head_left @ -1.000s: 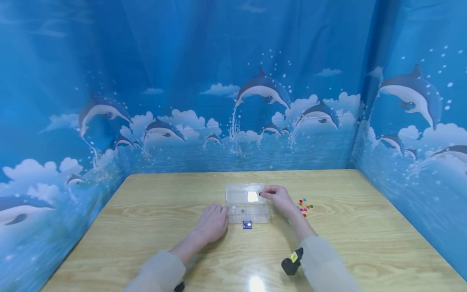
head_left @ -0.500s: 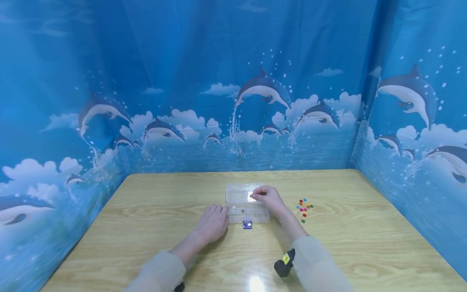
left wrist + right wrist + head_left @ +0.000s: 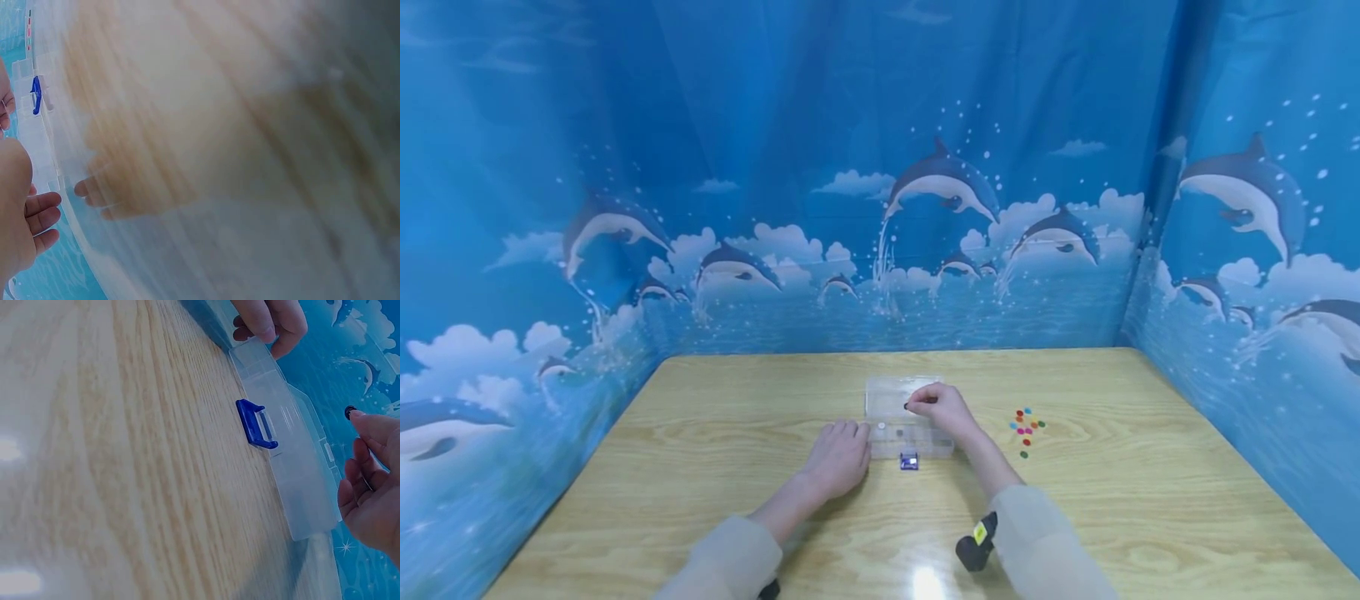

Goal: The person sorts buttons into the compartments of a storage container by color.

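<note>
Because the right hand (image 3: 947, 410) has shifted leftward, fingertips clamped on a dark disc (image 3: 349, 412), the disc now lies over the opened lid (image 3: 883, 393), seemingly unplaced; its facing is unclear. Clear box (image 3: 886, 451): long axis left–right, blue latch (image 3: 909, 461) facing near. Left hand (image 3: 837, 461): at the box's left end, grip indeterminable.

Tally by kind
You are showing two hands (image 3: 838, 460) (image 3: 946, 410), one black disc (image 3: 349, 412), one clear box (image 3: 303, 494), one blue latch (image 3: 249, 424), two boxed discs (image 3: 882, 426), about ten loose discs (image 3: 1020, 431).
</note>
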Action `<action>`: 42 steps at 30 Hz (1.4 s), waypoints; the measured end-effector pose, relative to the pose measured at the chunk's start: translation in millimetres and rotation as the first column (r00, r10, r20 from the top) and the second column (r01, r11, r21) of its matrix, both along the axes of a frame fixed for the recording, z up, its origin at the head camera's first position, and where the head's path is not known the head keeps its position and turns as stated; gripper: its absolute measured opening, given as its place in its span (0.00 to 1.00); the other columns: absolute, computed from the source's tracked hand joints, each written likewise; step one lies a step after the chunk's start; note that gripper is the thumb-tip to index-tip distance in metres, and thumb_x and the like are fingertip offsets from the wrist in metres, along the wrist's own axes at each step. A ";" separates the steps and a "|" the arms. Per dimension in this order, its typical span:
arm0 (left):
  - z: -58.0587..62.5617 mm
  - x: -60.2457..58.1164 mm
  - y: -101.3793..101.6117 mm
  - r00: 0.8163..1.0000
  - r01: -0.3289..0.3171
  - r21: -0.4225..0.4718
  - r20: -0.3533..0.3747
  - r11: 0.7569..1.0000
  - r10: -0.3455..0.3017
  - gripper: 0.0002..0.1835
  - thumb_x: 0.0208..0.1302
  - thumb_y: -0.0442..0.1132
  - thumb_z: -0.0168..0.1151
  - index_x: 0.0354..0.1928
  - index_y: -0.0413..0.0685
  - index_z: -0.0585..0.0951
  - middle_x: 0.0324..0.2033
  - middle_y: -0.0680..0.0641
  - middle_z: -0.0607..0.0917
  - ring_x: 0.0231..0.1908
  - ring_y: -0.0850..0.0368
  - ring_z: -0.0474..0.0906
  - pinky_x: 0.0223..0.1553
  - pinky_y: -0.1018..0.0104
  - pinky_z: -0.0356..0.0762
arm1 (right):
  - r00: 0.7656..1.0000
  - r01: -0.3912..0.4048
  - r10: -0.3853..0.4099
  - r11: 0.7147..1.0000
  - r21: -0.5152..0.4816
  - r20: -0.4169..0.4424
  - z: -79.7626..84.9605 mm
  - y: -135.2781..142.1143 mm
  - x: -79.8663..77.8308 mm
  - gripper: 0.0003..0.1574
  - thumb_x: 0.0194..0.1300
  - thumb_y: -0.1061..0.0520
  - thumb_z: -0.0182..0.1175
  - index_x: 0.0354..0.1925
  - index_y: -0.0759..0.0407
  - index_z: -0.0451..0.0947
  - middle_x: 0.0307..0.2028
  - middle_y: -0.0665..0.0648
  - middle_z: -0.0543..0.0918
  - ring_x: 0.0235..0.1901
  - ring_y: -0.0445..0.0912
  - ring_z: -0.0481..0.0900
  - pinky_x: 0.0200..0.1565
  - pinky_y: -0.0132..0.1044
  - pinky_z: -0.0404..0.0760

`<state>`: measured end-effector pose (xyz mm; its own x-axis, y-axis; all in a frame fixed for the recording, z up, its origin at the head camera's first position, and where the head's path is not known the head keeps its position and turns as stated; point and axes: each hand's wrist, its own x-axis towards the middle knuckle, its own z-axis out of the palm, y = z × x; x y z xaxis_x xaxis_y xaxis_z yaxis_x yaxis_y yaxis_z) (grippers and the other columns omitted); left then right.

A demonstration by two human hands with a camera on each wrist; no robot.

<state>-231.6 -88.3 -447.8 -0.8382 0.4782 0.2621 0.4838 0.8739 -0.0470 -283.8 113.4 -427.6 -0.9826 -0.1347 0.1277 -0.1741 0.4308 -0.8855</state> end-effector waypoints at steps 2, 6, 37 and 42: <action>-0.3 -0.2 -0.1 1.000 0.001 -0.005 -0.002 1.000 -0.001 0.12 0.67 0.42 0.47 0.43 0.42 0.73 0.31 0.46 0.75 0.37 0.51 0.71 0.41 0.58 0.71 | 1.000 -0.003 0.003 1.000 0.001 -0.006 0.2 -2.3 0.6 0.03 0.57 0.64 0.63 0.31 0.63 0.81 0.33 0.54 0.78 0.35 0.46 0.73 0.39 0.39 0.73; -0.3 0.2 -0.3 1.000 0.006 -0.005 -0.011 1.000 -0.006 0.11 0.67 0.42 0.48 0.41 0.42 0.73 0.30 0.47 0.74 0.36 0.51 0.71 0.40 0.58 0.71 | 1.000 -0.005 0.005 1.000 0.004 -0.019 0.1 -6.4 1.9 0.03 0.56 0.64 0.64 0.30 0.64 0.81 0.31 0.54 0.78 0.34 0.45 0.72 0.39 0.38 0.72; 2.7 0.9 0.6 0.999 -0.011 0.014 0.033 1.000 0.011 0.12 0.68 0.42 0.45 0.43 0.42 0.74 0.32 0.45 0.76 0.38 0.49 0.72 0.43 0.56 0.70 | 0.998 0.063 -0.063 0.998 -0.016 -0.007 -1.0 2.1 -1.5 0.03 0.56 0.65 0.63 0.32 0.65 0.80 0.31 0.54 0.80 0.34 0.46 0.74 0.37 0.36 0.74; 1.4 0.8 0.3 1.000 -0.010 0.015 0.027 1.000 0.010 0.13 0.68 0.42 0.45 0.44 0.41 0.74 0.33 0.45 0.76 0.38 0.49 0.72 0.44 0.56 0.70 | 0.997 0.072 -0.072 0.996 -0.048 0.018 -0.3 14.2 -2.2 0.03 0.58 0.65 0.61 0.32 0.65 0.79 0.31 0.55 0.79 0.33 0.46 0.73 0.37 0.36 0.73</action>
<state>-230.8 -88.0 -446.4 -0.8500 0.4658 0.2462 0.4758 0.8793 -0.0210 -286.0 127.6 -427.9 -0.9915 -0.0577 0.1167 -0.1300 0.3983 -0.9080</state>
